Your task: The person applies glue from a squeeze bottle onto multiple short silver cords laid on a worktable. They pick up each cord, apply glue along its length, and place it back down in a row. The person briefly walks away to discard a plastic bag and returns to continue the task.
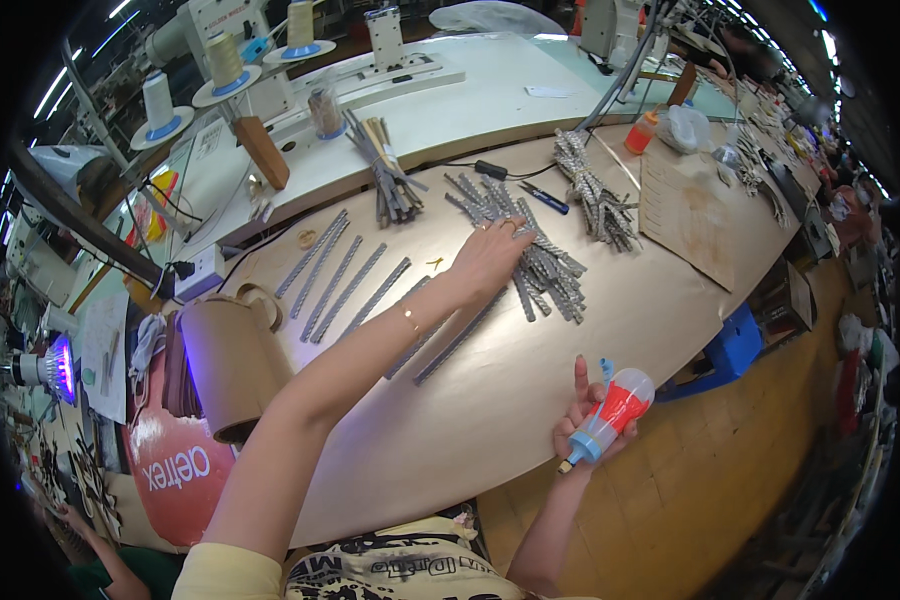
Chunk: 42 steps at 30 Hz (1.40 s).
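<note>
My left hand (494,252) reaches over a loose heap of grey braided strips (555,275), its fingers curled down onto them; the fingertips are partly hidden. In my right hand (577,418) lies a clear squeeze bottle (625,398) with red contents, its light blue nozzle end tilted down toward the lower left. The right forefinger sticks up off the bottle. Left of the heap, several single grey strips (330,290) lie spaced in a slanting row on the brown-covered table (420,480), some of them passing beneath my left forearm.
Beyond the heap lie a blue-black cutter (545,197), a tied bundle of strips (585,185) and a darker bundle (395,190). A cardboard sheet (685,220) and an orange bottle (642,132) are at right. A brown roll (230,360) stands left; a co-worker's arm (105,550) shows lower left.
</note>
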Each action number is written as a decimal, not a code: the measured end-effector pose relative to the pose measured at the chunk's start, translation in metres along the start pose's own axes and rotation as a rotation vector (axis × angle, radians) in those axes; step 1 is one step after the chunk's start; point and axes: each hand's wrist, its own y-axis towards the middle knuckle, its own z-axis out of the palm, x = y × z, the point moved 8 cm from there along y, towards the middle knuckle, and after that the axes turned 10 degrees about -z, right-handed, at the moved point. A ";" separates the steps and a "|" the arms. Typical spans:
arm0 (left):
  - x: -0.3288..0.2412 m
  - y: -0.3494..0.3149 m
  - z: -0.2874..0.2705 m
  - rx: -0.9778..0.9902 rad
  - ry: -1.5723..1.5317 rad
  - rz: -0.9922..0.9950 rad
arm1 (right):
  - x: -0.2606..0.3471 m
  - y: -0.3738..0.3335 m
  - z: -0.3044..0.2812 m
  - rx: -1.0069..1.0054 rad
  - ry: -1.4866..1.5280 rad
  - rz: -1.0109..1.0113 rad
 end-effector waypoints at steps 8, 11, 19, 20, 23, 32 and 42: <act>-0.022 0.037 0.041 0.156 0.325 0.214 | -0.001 -0.002 -0.001 0.033 -0.011 -0.013; -0.035 0.042 0.024 0.030 0.374 0.271 | -0.002 -0.003 -0.003 0.000 -0.032 0.012; -0.074 -0.044 -0.075 -0.333 -0.498 0.295 | 0.006 -0.004 -0.001 0.096 0.043 -0.044; -0.072 -0.072 -0.073 -0.252 -0.512 0.246 | 0.006 -0.004 -0.003 0.099 0.036 -0.051; -0.063 -0.172 -0.070 -0.041 -0.504 0.254 | 0.010 -0.004 -0.003 0.117 0.044 -0.086; -0.009 -0.310 -0.064 0.349 -0.221 0.081 | -0.003 -0.004 0.000 -0.206 -0.686 -0.241; -0.037 -0.270 -0.036 0.275 -0.124 -0.143 | -0.059 0.040 0.076 0.056 -1.777 -0.431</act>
